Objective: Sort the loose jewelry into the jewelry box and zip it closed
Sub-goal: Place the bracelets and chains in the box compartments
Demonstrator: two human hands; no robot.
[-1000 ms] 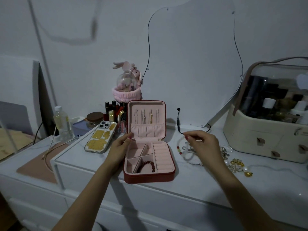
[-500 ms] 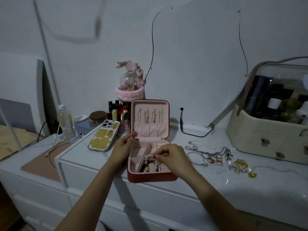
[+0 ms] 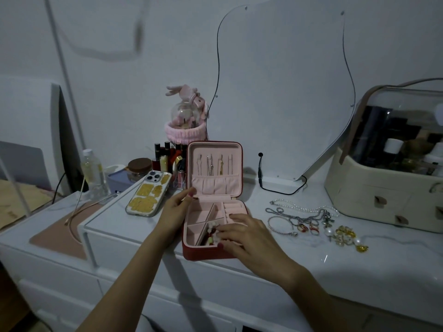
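Left hand (image 3: pixel 176 208): rested on the open red jewelry box with pink lining (image 3: pixel 211 252), fingers relaxed.
Right hand (image 3: pixel 249 238): red-and-white beaded bracelet (image 3: pixel 211 233) pinched inside the front compartment.
Loose silver chains and pearls (image 3: pixel 309 219): laid on the white table (image 3: pixel 311 264), right of the right hand.

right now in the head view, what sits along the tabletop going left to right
clear bottle → phone → left hand → jewelry box → right hand → loose jewelry → cream organizer
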